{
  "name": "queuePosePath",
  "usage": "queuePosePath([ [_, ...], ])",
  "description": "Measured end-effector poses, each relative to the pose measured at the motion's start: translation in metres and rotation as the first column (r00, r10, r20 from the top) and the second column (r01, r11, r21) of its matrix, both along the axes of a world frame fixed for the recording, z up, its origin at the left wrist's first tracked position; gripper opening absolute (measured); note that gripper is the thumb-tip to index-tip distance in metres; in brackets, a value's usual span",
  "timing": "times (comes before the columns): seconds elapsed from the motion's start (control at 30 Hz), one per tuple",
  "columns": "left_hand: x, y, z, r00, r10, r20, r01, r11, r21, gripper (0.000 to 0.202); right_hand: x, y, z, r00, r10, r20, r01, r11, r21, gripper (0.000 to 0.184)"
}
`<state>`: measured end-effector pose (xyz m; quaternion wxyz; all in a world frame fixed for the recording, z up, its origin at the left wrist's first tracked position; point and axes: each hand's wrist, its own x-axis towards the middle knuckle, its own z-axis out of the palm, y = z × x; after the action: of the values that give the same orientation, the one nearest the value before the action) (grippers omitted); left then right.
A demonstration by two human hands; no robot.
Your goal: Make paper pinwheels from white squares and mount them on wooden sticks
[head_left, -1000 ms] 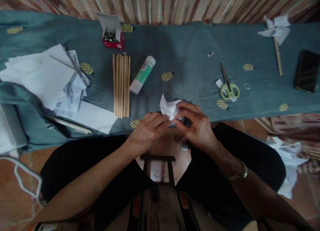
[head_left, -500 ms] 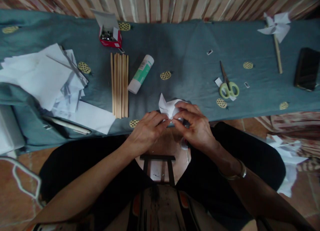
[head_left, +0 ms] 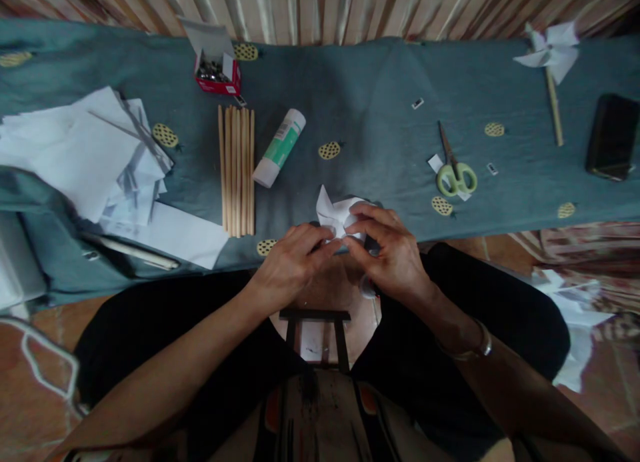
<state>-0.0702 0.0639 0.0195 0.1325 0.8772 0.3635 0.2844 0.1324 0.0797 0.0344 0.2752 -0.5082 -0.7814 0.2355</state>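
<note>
A folded white paper pinwheel (head_left: 336, 214) is held between my two hands at the front edge of the cloth-covered table (head_left: 370, 115). One of its points sticks up and away from me. My left hand (head_left: 293, 261) pinches the near left side between thumb and fingers. From the right, my right hand (head_left: 391, 252) grips the paper, thumb near the middle and fingers over the far side. Both thumbs almost meet at the pinwheel's near edge. My fingers cover part of the paper, so its centre is partly hidden.
Left of centre lie a glue stick (head_left: 280, 147), several wooden sticks (head_left: 237, 172), an open red box (head_left: 217, 75) of small metal pieces and white paper sheets (head_left: 75, 149). Rightward are green-handled scissors (head_left: 456, 175), a pinwheel on a stick (head_left: 553, 55) and a black phone (head_left: 613, 139).
The view has shifted very slightly. My hands stay on the paper pinwheel, with only a small movement of the fingers and thumbs.
</note>
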Motion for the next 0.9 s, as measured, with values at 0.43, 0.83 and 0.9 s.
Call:
queuePosePath([
  [0.43,0.0007,-0.0001,0.0000,1.000,-0.019,-0.021,0.019,1.000,0.004,0.021,-0.0059,0.0037,-0.0015,0.999,-0.045,0.013,0.045,0.999,-0.013,0.011],
  [0.83,0.0025,0.0004,-0.0005,1.000,-0.002,-0.007,0.002,1.000,0.005,0.017,-0.0079,0.0043,-0.0016,0.998,-0.046,0.040,0.046,0.999,0.003,0.011],
  [0.9,0.0026,0.0002,-0.0007,1.000,-0.003,-0.009,0.003,1.000,0.002,0.018,-0.0079,0.0042,-0.0015,0.998,-0.045,0.034,0.045,0.999,-0.001,0.011],
])
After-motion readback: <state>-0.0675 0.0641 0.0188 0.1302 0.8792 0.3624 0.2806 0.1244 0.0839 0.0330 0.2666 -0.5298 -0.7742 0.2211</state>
